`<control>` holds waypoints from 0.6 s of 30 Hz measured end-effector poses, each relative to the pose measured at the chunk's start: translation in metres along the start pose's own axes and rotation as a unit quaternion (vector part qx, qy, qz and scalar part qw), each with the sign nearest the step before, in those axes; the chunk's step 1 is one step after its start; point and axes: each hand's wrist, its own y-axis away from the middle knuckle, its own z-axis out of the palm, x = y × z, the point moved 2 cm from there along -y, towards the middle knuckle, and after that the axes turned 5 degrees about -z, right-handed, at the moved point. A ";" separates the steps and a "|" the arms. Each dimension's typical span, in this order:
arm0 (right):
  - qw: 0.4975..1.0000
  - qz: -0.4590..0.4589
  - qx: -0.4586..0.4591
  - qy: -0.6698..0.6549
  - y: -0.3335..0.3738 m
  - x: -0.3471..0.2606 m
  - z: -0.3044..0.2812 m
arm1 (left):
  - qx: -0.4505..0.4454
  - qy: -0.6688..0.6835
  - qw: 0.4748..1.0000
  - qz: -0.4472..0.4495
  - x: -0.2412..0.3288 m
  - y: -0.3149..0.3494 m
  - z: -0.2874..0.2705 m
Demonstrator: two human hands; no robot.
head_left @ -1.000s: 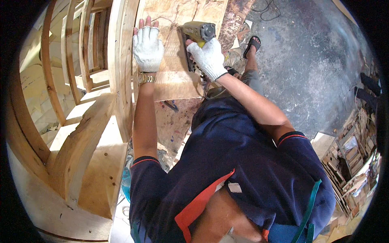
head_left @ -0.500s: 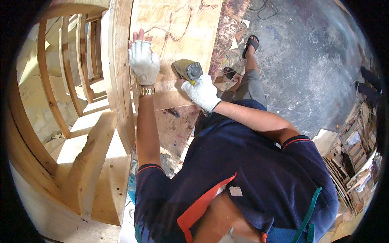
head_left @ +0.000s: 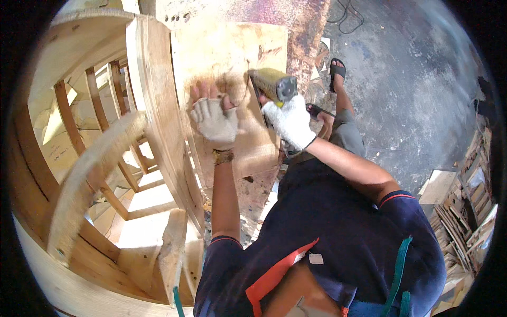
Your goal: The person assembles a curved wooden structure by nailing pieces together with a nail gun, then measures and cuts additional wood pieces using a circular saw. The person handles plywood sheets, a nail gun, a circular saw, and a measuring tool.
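Left hand spread low over the plywood, right hand clenched round the nail gun!
The left hand [head_left: 214, 120] reached straight ahead; the right hand [head_left: 291, 124] slanted in, its nail gun [head_left: 273, 84] inside the plywood's [head_left: 211, 53] right edge. Wooden framing [head_left: 158, 90] hemmed the left; grey floor [head_left: 406, 100] stretched wide rightward.

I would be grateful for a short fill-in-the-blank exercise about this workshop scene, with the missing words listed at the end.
1. The yellowish-brown and black power tool is held in the person's ____ hand.
2. The left hand wears a white knitted fabric ____.
3. The tall, slatted wooden frame stands to the ____ of the flat, light-brown wooden panel.
4. The scuffed grey floor shows on the panel's ____ side.

Missing words: right; glove; left; right.
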 end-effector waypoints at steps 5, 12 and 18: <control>0.996 0.020 -0.076 -0.030 -0.072 -0.047 0.012 | -0.057 -0.047 0.994 -0.082 0.031 -0.022 0.022; 0.984 -0.041 -0.169 -0.047 -0.122 -0.067 0.051 | -0.085 0.012 0.982 -0.170 0.010 0.017 0.062; 0.984 -0.039 -0.128 -0.116 -0.130 -0.084 0.059 | -0.254 -0.244 0.921 -0.166 0.009 0.025 0.071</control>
